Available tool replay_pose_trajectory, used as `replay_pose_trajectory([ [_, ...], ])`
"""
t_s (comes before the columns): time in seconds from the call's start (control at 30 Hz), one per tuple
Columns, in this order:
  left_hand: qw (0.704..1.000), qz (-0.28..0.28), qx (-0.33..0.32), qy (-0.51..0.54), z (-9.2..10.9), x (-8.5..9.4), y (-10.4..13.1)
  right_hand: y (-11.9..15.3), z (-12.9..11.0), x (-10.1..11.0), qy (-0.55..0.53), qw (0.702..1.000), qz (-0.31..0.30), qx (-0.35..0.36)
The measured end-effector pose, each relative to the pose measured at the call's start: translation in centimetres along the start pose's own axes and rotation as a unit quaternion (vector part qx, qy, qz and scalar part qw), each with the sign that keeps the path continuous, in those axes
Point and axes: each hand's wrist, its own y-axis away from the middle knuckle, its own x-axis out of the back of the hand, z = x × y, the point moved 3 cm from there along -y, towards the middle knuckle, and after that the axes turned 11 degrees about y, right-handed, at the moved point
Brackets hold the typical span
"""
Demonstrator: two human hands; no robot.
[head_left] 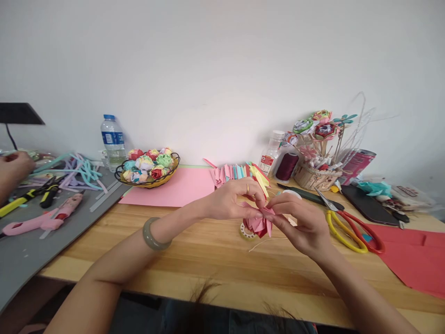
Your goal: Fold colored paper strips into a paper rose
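Between my two hands is a pink and red folded-paper flower, held up over the wooden table. My left hand, with a ring on one finger, pinches its upper left petals. From the other side, my right hand grips the flower's upper right edge with thumb and fingers. Just below the flower lies a roll of tape, partly covered by it. A loose pale string trails on the wood beside the roll. Behind my hands stands a row of folded paper pieces in pink, blue and yellow.
Right of my hands lie scissors, a black phone and red paper. A basket of paper flowers rests on pink paper. Far left, another person's hand is above a grey mat holding a pink glue gun.
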Motion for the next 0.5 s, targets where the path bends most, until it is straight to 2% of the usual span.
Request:
replay_pose_trajectory([
  [0.1, 0.999, 0.014, 0.02, 0.028, -0.1, -0.1, 0.0, 0.0, 0.1, -0.1, -0.043, 0.999, -0.006, -0.022],
  [0.2, 0.996, 0.044, 0.048, 0.06, -0.3, -0.2, 0.1, -0.1, 0.2, 0.0, -0.017, 0.999, 0.017, -0.043],
  [0.3, 0.987, 0.076, 0.103, 0.096, -0.9, -0.2, 0.1, -0.2, 0.4, 0.0, 0.005, 0.995, 0.032, -0.094],
  [0.4, 0.969, 0.111, 0.184, 0.125, -2.1, -0.2, 0.2, 0.0, 1.1, -0.6, -0.041, 0.981, -0.015, -0.187],
  [0.5, 0.955, 0.129, 0.232, 0.134, -3.5, -0.1, 0.4, 0.4, 2.4, -1.6, -0.12, 0.949, -0.07, -0.283],
])
